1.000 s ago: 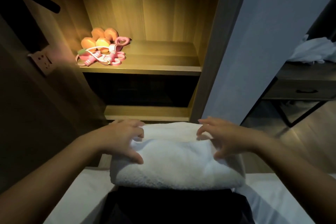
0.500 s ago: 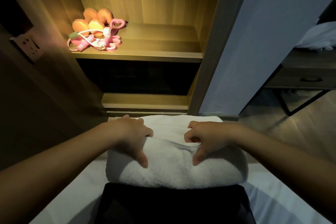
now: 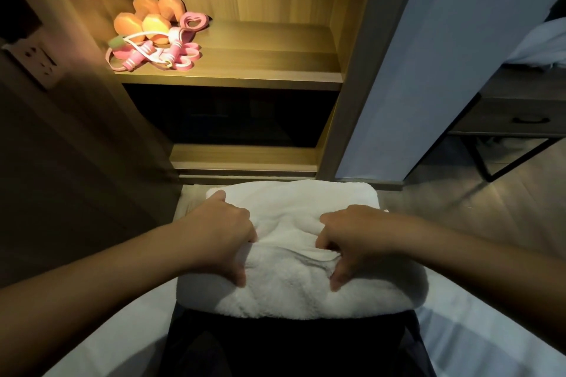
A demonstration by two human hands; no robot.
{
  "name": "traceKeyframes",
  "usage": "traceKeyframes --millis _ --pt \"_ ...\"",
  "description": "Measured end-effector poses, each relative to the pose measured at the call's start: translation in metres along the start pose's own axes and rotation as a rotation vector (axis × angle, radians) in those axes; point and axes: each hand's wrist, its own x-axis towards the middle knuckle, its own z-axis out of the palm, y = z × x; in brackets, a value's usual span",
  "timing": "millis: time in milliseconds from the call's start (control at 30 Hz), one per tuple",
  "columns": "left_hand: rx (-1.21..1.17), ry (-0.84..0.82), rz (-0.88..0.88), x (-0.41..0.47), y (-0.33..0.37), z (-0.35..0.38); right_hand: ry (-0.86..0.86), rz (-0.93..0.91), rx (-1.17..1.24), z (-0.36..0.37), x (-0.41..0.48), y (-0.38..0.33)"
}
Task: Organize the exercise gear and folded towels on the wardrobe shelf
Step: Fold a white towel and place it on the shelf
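A thick white folded towel (image 3: 294, 288) lies in front of me on a white bed surface, over a dark cloth. My left hand (image 3: 223, 242) grips its left part, fingers dug into the top fold and thumb on the front. My right hand (image 3: 352, 242) grips the right part the same way. On the lit wardrobe shelf (image 3: 245, 76), at the left, sit orange dumbbells (image 3: 147, 21) and a pink tangle of skipping rope and bands (image 3: 156, 55).
The right part of the shelf is bare wood. A dark compartment and a lower shelf (image 3: 245, 159) lie beneath. A pale wardrobe door (image 3: 413, 70) stands open at right, with a dark desk with a drawer (image 3: 514, 119) beyond. A wall socket (image 3: 36, 58) sits at left.
Both hands went from resting with spread fingers on the towel to curling and gripping its top fold. The view tilted down and closer to the wardrobe.
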Motion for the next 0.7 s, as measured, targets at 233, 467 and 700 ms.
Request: traceKeyframes --millis 233,467,700 --pt "0.023 0.166 0.000 -0.027 0.000 -0.007 0.079 -0.059 0.014 -0.015 -0.024 -0.007" --pt "0.110 0.601 0.254 -0.055 -0.004 -0.011 0.232 -0.252 0.076 -0.019 -0.035 -0.005" --pt "0.222 0.691 0.489 -0.054 -0.005 0.008 0.303 -0.204 -0.189 -0.003 -0.015 -0.013"
